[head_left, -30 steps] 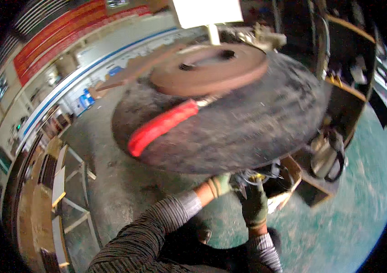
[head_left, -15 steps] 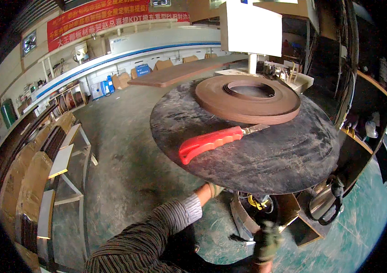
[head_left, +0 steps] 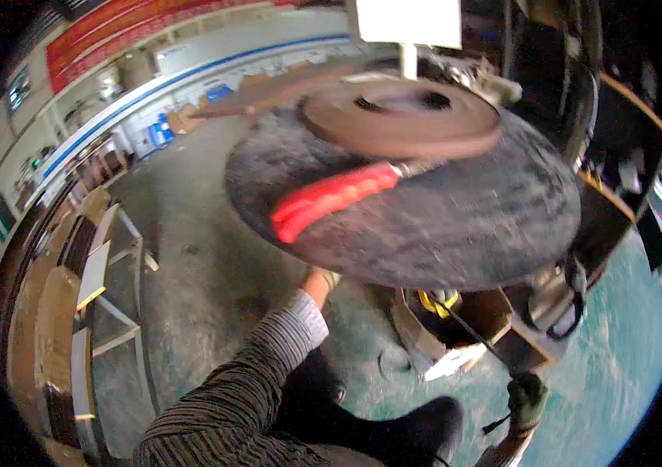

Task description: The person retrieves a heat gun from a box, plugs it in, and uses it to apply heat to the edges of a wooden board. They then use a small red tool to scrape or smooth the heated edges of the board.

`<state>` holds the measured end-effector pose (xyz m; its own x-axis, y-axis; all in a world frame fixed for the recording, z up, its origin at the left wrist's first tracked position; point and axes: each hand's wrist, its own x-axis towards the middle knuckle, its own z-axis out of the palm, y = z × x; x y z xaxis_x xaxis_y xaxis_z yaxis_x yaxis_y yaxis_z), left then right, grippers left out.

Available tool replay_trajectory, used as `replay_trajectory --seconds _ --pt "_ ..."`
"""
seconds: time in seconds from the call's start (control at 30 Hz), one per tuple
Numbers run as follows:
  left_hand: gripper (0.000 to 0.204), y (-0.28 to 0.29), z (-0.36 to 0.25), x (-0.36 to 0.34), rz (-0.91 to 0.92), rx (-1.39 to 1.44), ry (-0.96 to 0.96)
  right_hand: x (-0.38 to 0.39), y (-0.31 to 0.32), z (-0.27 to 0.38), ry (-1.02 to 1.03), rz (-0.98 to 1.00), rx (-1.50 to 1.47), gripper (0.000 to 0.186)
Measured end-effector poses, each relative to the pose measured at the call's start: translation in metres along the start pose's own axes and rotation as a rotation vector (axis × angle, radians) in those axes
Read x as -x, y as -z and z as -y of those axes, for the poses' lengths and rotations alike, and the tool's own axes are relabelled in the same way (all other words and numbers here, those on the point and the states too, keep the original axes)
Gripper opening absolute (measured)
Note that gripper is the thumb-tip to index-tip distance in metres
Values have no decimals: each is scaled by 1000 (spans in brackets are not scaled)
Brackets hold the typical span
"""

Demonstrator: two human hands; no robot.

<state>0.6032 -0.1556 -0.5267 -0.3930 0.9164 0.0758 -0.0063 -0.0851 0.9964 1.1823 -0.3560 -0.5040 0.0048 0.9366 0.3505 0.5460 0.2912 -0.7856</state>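
Observation:
My right hand [head_left: 529, 401], in a greenish glove, is closed around a thin dark cord [head_left: 480, 336] at the lower right. The cord stretches up to a yellow object [head_left: 438, 302] at an open cardboard box [head_left: 415, 331], and a loose end hangs below my fist. My left hand [head_left: 329, 279] reaches under the near left rim of a round black tabletop [head_left: 455, 233]; its fingers are hidden there. On the tabletop lie a red-handled knife [head_left: 335, 201] and a wide coil of brown edge banding [head_left: 401, 132], neither touched by my hands.
Long boards [head_left: 55, 335] lean on a metal frame [head_left: 138, 311] at the left. A white panel [head_left: 409, 19] on a post stands beyond the coil. Dark shelving [head_left: 611, 194] rises at the right, with a metal container [head_left: 553, 303] beside the box.
My right hand has moved right, away from the box, and the dark cord now shows stretched behind it. The view has shifted, and the tabletop sits higher and further left in it.

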Motion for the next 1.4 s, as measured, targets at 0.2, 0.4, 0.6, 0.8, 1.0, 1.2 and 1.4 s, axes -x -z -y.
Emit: replay_trajectory --seconds 0.2,0.4,0.6,0.8,1.0,1.2,1.4 --pt "37 10 -16 -3 89 -34 -21 -3 62 48 -68 19 569 15" --pt "39 9 -24 -1 166 -49 -24 -4 127 6 -7 -255 1025 19" --pt "42 2 -28 2 212 -71 -43 18 177 13 -435 40 31 20" --pt "43 22 -36 10 274 -69 228 36 177 21 -162 -153 -980 32" --pt "50 34 -6 9 723 406 373 10 178 -62 -214 -542 -1017 45" --pt "55 53 53 -29 524 900 502 54 145 -164 -582 -733 -1194 40" --pt "52 108 127 -111 166 -235 -32 77 172 -154 -76 -125 -1442 38"
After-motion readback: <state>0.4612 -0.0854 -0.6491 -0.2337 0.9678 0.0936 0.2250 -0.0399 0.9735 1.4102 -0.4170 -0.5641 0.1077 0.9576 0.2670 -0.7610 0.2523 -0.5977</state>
